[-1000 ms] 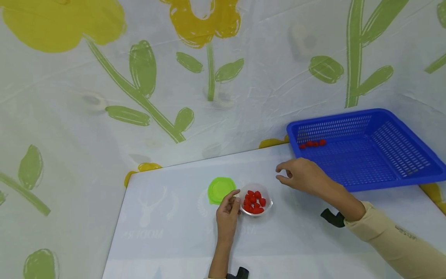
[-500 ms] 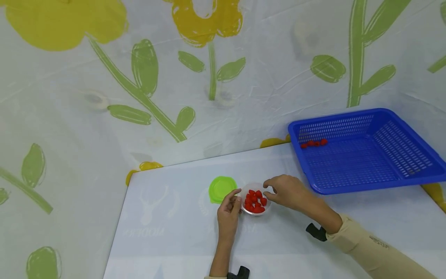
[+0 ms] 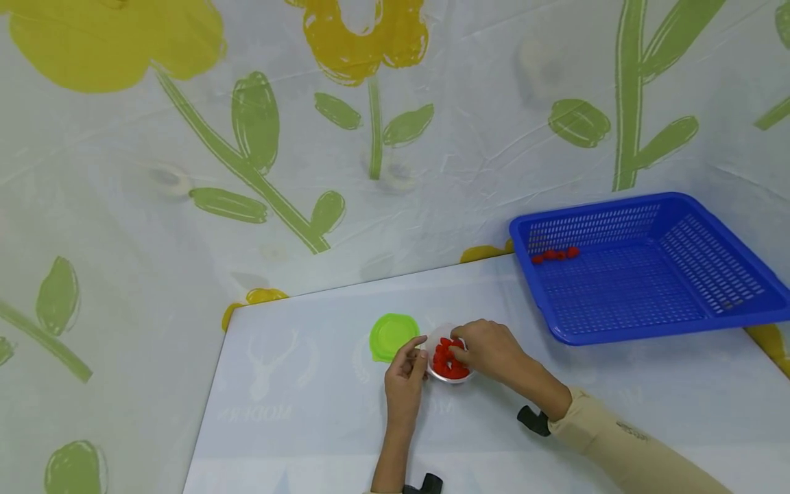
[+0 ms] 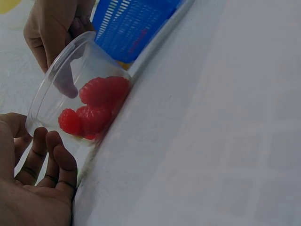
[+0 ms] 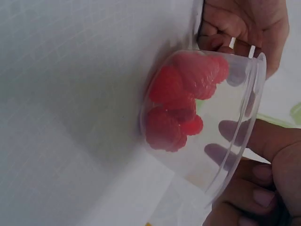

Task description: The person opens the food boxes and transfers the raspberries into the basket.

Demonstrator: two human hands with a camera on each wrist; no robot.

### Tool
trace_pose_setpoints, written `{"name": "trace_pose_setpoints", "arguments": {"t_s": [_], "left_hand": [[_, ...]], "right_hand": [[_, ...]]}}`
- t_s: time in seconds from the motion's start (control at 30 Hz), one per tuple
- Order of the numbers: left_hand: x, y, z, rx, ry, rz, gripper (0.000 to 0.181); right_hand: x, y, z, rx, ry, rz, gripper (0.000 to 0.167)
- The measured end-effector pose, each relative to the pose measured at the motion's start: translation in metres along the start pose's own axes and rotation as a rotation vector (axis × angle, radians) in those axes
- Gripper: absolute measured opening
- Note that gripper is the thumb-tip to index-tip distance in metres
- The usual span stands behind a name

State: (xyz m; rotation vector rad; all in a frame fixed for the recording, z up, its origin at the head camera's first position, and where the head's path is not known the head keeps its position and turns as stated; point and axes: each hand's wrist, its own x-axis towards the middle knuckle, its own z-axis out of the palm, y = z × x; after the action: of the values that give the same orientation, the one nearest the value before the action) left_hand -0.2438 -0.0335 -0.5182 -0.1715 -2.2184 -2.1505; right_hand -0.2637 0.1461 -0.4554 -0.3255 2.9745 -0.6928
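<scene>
A clear plastic cup [image 5: 221, 117] with several red raspberries [image 5: 183, 89] at its bottom stands on the white table. My left hand [image 3: 404, 384] holds the cup's left side, its fingertips at the rim in the left wrist view. Over the cup's right side, my right hand [image 3: 494, 350] dips its thumb and a finger inside. In the right wrist view those two fingertips are apart, above the raspberries, with nothing seen between them; the other fingers stay outside the rim. A bright green lid [image 3: 391, 335] lies just left of the cup.
At the right stands a blue mesh basket [image 3: 642, 281], with a short row of red raspberries [image 3: 552, 254] by its far left corner. A white wall covering [image 3: 469, 178] printed with flowers rises behind the table [image 3: 296, 425].
My right hand has moved left and down from beside the basket, and its fingertips have entered the cup. My left hand stays at the cup.
</scene>
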Motion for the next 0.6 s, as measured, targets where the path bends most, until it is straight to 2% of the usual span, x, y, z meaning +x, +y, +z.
{"name": "trace_pose_setpoints", "arguments": {"t_s": [0.1, 0.17, 0.33, 0.6], "left_hand": [[0.001, -0.013, -0.001, 0.005, 0.006, 0.003, 0.027], [0.002, -0.016, -0.001, -0.007, 0.006, 0.004, 0.026], [0.003, -0.016, -0.001, -0.049, 0.004, 0.000, 0.025], [0.002, -0.015, -0.001, -0.055, 0.006, 0.022, 0.025]], "right_hand": [[0.002, -0.005, 0.003, -0.054, 0.023, -0.006, 0.018], [0.004, -0.007, 0.005, -0.099, 0.036, -0.019, 0.011], [0.007, -0.011, 0.011, -0.234, 0.061, -0.044, 0.034], [0.010, -0.015, 0.018, -0.332, 0.085, -0.041, 0.031]]}}
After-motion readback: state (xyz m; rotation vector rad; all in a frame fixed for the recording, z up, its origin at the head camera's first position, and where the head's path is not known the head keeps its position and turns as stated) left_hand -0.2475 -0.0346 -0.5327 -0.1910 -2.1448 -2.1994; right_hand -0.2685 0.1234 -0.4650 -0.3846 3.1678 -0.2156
